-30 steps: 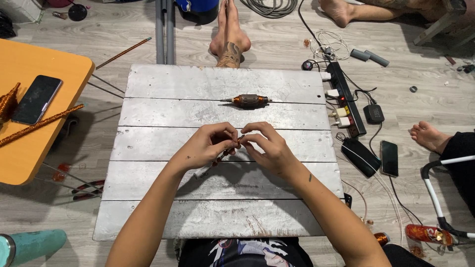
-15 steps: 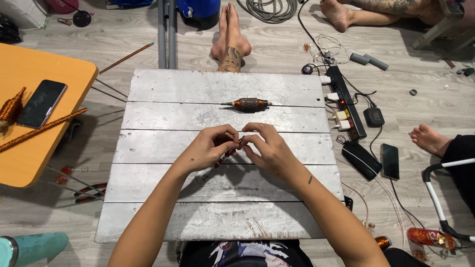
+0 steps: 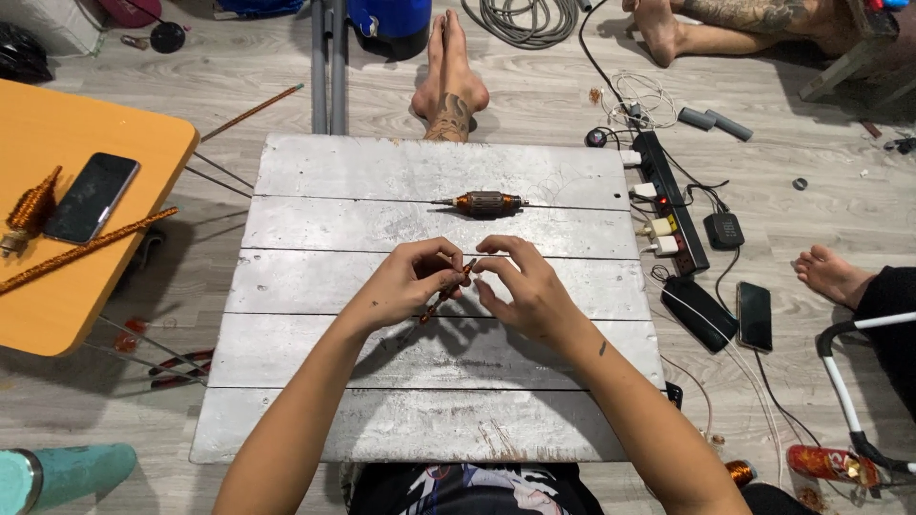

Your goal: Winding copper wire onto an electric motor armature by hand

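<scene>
Over the middle of a white-painted plank table [image 3: 315,286], my left hand [image 3: 405,284] and my right hand [image 3: 525,291] meet fingertip to fingertip. Between them is a thin copper-wound rod [image 3: 447,291], slanting down to the left. My left fingers pinch its middle, and my right thumb and forefinger close on its upper end. Farther back on the table lies a motor armature [image 3: 487,203] with a copper winding and a thin shaft, apart from both hands.
An orange side table [image 3: 57,315] at the left bears a dark phone [image 3: 91,197] and two copper coils. A black power strip [image 3: 673,200] with plugs, two phones and cables lie on the floor at the right. Other people's bare feet [image 3: 450,91] rest beyond the table.
My hands have stayed together at the table's middle, with only small finger shifts on the rod. The view has tilted slightly, and the armature has not moved.
</scene>
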